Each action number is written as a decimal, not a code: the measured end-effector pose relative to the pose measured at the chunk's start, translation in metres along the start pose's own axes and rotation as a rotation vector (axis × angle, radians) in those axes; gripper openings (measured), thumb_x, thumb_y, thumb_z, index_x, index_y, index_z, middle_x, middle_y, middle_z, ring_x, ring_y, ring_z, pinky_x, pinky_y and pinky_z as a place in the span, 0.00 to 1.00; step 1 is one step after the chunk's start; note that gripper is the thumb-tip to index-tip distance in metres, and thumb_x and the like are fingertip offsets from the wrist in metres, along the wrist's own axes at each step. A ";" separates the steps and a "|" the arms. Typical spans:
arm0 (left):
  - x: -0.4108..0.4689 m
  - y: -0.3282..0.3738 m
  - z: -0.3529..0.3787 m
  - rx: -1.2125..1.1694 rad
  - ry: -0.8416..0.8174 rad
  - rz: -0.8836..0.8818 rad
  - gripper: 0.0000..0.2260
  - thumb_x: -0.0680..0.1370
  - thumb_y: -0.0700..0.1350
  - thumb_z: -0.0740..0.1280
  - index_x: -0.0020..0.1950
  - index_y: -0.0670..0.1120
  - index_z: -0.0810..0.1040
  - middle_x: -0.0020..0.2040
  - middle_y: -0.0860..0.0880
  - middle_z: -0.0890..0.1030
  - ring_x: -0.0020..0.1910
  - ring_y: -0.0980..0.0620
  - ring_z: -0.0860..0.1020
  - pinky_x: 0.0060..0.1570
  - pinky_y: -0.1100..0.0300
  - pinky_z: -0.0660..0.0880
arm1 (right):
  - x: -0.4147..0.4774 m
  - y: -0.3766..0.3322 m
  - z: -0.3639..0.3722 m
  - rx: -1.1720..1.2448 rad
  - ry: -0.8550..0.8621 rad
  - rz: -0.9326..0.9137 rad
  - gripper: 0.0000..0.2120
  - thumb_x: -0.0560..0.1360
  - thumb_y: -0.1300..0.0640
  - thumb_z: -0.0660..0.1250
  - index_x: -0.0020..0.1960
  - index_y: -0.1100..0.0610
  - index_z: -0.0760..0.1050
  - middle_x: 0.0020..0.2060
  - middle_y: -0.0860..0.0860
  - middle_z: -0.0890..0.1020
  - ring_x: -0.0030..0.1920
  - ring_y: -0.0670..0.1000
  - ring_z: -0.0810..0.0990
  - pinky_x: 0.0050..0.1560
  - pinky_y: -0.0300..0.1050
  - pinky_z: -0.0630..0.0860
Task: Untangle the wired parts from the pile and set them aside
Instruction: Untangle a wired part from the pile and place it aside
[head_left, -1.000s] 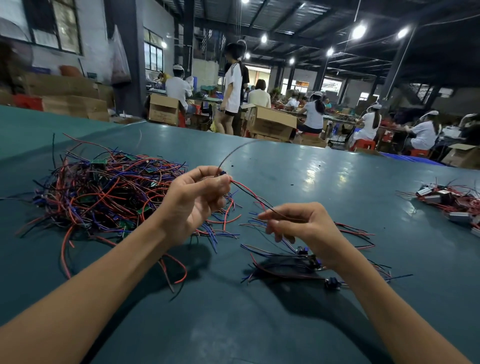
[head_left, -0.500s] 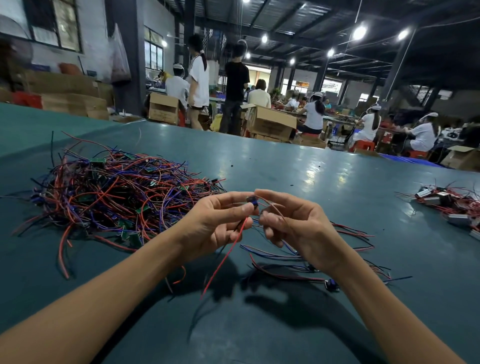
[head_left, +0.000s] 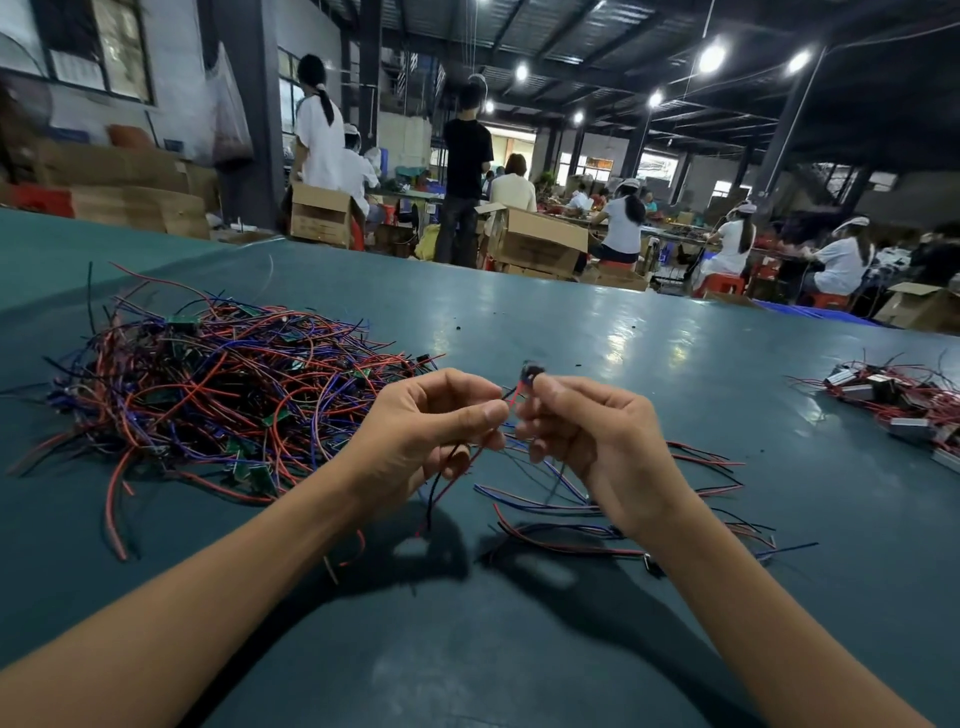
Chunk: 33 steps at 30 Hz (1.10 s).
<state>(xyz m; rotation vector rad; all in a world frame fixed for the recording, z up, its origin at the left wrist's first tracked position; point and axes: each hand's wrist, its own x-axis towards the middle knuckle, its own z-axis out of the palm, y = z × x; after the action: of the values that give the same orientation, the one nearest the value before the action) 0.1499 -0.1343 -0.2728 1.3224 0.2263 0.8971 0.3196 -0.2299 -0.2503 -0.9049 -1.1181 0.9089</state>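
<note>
A big tangled pile of red, blue and black wires with small green boards (head_left: 218, 395) lies on the teal table at the left. My left hand (head_left: 431, 431) and my right hand (head_left: 587, 431) are held close together above the table. Between them is one wired part (head_left: 531, 373), a small dark piece with red and black leads. My right hand pinches the dark piece; my left hand pinches its leads, which hang down under the hand. A small set of separated wired parts (head_left: 623, 499) lies on the table under my right hand.
Another heap of red-wired parts with grey blocks (head_left: 904, 400) sits at the table's right edge. The teal table (head_left: 519, 649) stretches wide in front of me. Beyond its far edge stand cardboard boxes (head_left: 540, 239) and several people at other benches.
My hands came together from apart and rose slightly. The long wire that stretched between them a second ago is now gathered, its leads dangling below my left hand.
</note>
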 end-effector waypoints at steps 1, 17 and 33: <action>0.001 0.000 -0.001 -0.002 0.006 -0.013 0.09 0.66 0.45 0.80 0.44 0.48 0.86 0.39 0.46 0.84 0.33 0.51 0.82 0.23 0.66 0.68 | 0.002 -0.003 -0.003 0.057 0.048 -0.008 0.08 0.74 0.57 0.71 0.45 0.61 0.86 0.40 0.57 0.85 0.38 0.52 0.85 0.34 0.42 0.80; 0.009 -0.008 -0.033 0.642 0.513 0.093 0.12 0.80 0.47 0.70 0.41 0.42 0.83 0.31 0.49 0.81 0.27 0.51 0.74 0.35 0.56 0.74 | 0.020 -0.007 -0.081 0.491 0.705 0.279 0.11 0.82 0.57 0.65 0.44 0.62 0.76 0.37 0.53 0.78 0.40 0.50 0.79 0.41 0.43 0.80; 0.009 -0.011 -0.043 1.035 0.548 0.121 0.11 0.80 0.52 0.68 0.40 0.50 0.81 0.33 0.53 0.82 0.34 0.56 0.78 0.40 0.57 0.75 | 0.035 0.007 -0.074 0.580 0.795 0.370 0.06 0.83 0.64 0.60 0.51 0.66 0.74 0.40 0.55 0.72 0.37 0.47 0.73 0.26 0.40 0.77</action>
<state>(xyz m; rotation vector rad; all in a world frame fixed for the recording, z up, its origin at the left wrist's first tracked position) 0.1340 -0.0964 -0.2912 2.0056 1.1655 1.3075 0.3972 -0.2045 -0.2597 -0.8647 0.0101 0.9635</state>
